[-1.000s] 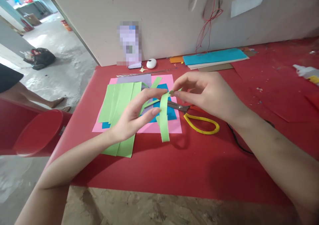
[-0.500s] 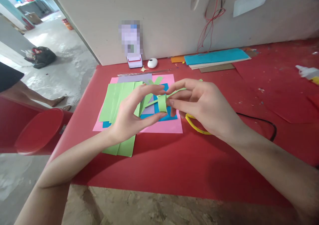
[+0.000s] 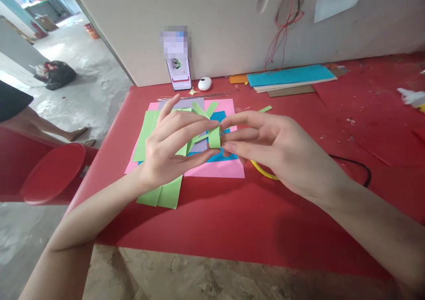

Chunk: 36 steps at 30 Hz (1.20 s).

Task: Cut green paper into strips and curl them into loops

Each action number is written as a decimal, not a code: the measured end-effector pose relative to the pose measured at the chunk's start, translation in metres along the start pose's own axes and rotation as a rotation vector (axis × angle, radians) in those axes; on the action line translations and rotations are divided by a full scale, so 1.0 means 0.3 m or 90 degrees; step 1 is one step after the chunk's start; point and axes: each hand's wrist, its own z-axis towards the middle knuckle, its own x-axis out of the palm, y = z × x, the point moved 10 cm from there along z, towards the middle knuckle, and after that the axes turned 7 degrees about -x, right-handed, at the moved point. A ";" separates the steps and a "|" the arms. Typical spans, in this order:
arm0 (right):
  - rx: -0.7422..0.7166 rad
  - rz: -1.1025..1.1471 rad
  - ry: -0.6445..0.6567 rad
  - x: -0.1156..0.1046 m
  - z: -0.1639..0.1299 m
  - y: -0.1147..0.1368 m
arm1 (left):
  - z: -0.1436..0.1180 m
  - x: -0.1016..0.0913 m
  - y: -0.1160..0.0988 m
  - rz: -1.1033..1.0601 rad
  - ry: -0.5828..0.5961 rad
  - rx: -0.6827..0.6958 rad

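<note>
A light green paper strip point(image 3: 214, 137), bent into a small curl, is held up between my two hands. My left hand point(image 3: 181, 136) pinches it between thumb and fingers from the left. From the other side, my right hand point(image 3: 262, 136) grips its right edge with thumb and fingertips. Below them lie a pink sheet point(image 3: 215, 170), a blue sheet point(image 3: 217, 157) and several green paper pieces point(image 3: 171, 192). Part of a yellow curved handle point(image 3: 264, 171) shows beneath my right hand; the rest is hidden.
A phone point(image 3: 179, 74) leans on the wall beside a white egg-shaped object point(image 3: 205, 83). Thin wires point(image 3: 186, 99) lie before them. Blue foam-like strips point(image 3: 292, 75) are at the back right. A red bucket point(image 3: 55, 176) and a person's legs point(image 3: 56, 122) are at the left.
My left hand's fingers have shifted on the curl, with one finger now raised. My right fingers have moved slightly around its edge. The phone's screen picture differs.
</note>
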 end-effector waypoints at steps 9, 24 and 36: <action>-0.145 -0.192 -0.001 -0.013 0.008 0.081 | -0.013 -0.002 0.016 -0.159 -0.006 -0.029; -0.492 -0.555 -0.008 0.021 -0.087 0.246 | -0.027 0.043 0.059 -0.417 0.045 -0.220; -0.499 -0.618 -0.020 0.051 -0.102 0.286 | -0.052 0.087 0.053 -0.525 0.099 -0.311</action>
